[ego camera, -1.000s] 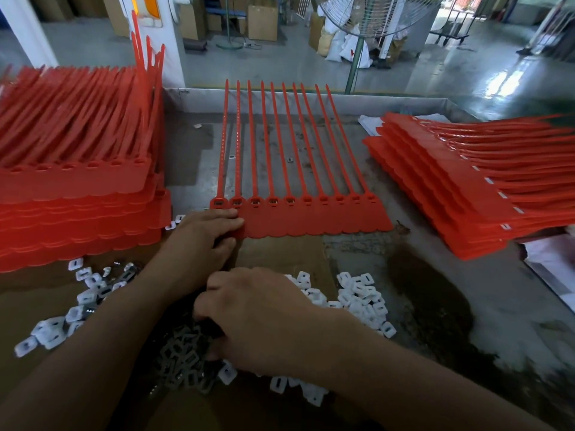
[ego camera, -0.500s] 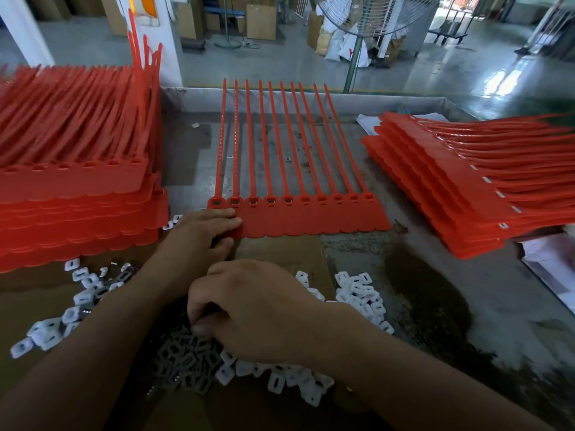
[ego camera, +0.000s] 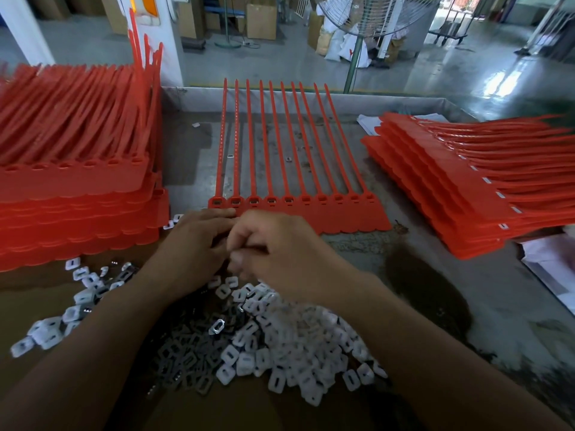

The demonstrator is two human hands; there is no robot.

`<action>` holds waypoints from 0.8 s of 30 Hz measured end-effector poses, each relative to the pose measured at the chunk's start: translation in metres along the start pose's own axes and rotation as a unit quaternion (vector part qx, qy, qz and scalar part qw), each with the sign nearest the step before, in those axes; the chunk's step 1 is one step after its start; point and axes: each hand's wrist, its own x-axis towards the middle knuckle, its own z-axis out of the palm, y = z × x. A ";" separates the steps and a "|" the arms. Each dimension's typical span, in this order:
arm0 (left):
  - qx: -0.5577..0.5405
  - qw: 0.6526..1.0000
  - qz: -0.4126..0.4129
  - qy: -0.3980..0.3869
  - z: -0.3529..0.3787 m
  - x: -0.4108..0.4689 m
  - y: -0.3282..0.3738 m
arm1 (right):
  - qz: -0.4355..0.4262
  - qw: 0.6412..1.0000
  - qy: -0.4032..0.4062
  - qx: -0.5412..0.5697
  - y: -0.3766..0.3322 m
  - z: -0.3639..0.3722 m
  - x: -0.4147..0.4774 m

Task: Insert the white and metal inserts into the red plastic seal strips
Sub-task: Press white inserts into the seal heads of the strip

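- fingers [ego camera: 214, 215] of the left hand [ego camera: 193, 247] are nearly straight, tips resting on the near-left edge of the red seal strip sheet [ego camera: 326, 216]. nothing visible in them.
- fingers [ego camera: 249, 234] of the right hand [ego camera: 280, 256] are curled inward, knuckles up, meeting the left fingertips. what they pinch is hidden and blurred, cannot tell.
- right hand covers part of the sheet's near edge, just right of the left hand.
- sheet lies flat mid-desk [ego camera: 404, 269]: ten strips joined at one tab band, tails pointing away from the person, heads in a row at the near end.
- five left head slots show something pale inside; the five on the right read plain red.
- white inserts [ego camera: 295, 337] are heaped just below the right wrist, on brown cardboard [ego camera: 28, 306]. a smaller scatter of them lies left of the left forearm.
- metal inserts [ego camera: 186, 353] are a grey pile between the forearms, touching the white heap on its left side.
- tall stack of red sheets [ego camera: 77, 197] on the left, just beside the cardboard, some tails standing up at its far right corner.
- second stack [ego camera: 451, 188] on the right, fanned and tilted, well apart from the hands, with white bits showing along its head rows.
- dark stain [ego camera: 420, 290] on the desk right of the white heap.
- white paper [ego camera: 553, 269] at the right edge.
- pedestal fan [ego camera: 373, 14] beyond the desk's far rim.
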 end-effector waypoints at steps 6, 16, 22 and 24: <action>0.037 0.999 -0.008 0.016 0.006 0.002 -0.010 | 0.047 0.995 0.069 0.052 0.022 -0.029 0.010; 0.020 1.000 -0.014 0.015 0.007 0.001 -0.008 | 0.120 0.968 0.218 -0.043 0.066 -0.058 0.031; 0.013 1.000 -0.012 0.013 0.007 0.001 -0.009 | 0.151 0.959 0.215 -0.105 0.086 -0.060 0.051; 0.013 1.000 -0.014 0.014 0.007 0.001 -0.009 | 0.157 0.960 0.206 -0.108 0.090 -0.060 0.053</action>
